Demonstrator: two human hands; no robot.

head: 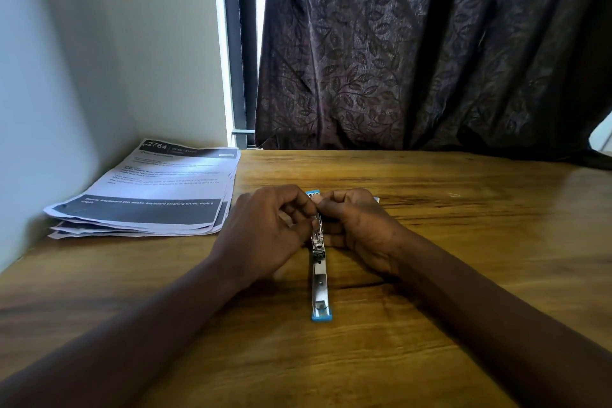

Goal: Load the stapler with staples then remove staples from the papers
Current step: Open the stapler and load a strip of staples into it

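Observation:
A blue and silver stapler (319, 278) lies opened out flat on the wooden table (463, 242), pointing away from me, its metal channel facing up. My left hand (265, 228) and my right hand (357, 228) meet over its far half, fingers curled, fingertips pinching at the channel. What they pinch is too small to see; a bit of pale material shows between the fingertips. A stack of printed papers (155, 192) lies at the left, against the wall.
A white wall (82, 60) borders the table on the left. A dark patterned curtain (430, 60) hangs behind the table's far edge. A small pale speck (455, 194) lies on the wood at the right.

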